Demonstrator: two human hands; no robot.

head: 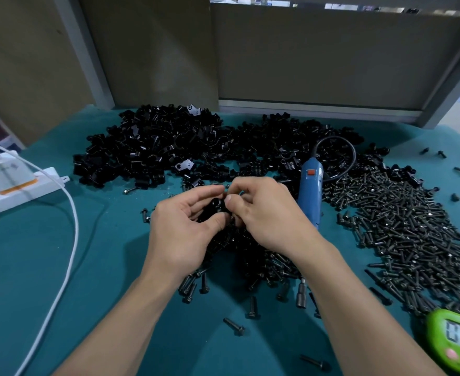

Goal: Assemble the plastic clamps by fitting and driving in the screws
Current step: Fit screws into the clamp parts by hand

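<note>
Right now your left hand (185, 229) has its fingers curled round a black clamp (215, 208), held just above the surface (60, 267) in the middle of the scene. Your right hand (264, 213) meets it with thumb and forefinger pinched together at the clamp's top edge. Whether a screw sits between them is hidden.

This looks like the fitting step. Hold the clamp firm with its hole turned toward you and start the screw straight by fingertip. Reach for the driver only once the screw stands on its own, since a tilted start would likely bite crooked into the plastic.

For room, the power strip (20, 191) and its white cable (71, 213) run down the left side, so tuck that elbow in. The freest space lies near left, between cable and forearm. The pile of clamp parts (155, 147) lies far, behind both hands.

The blue screwdriver (310, 191) lies just right of your right hand. The heap of screws (399, 221) spreads right of it, and the green timer (454, 346) sits at the near right edge.
</note>
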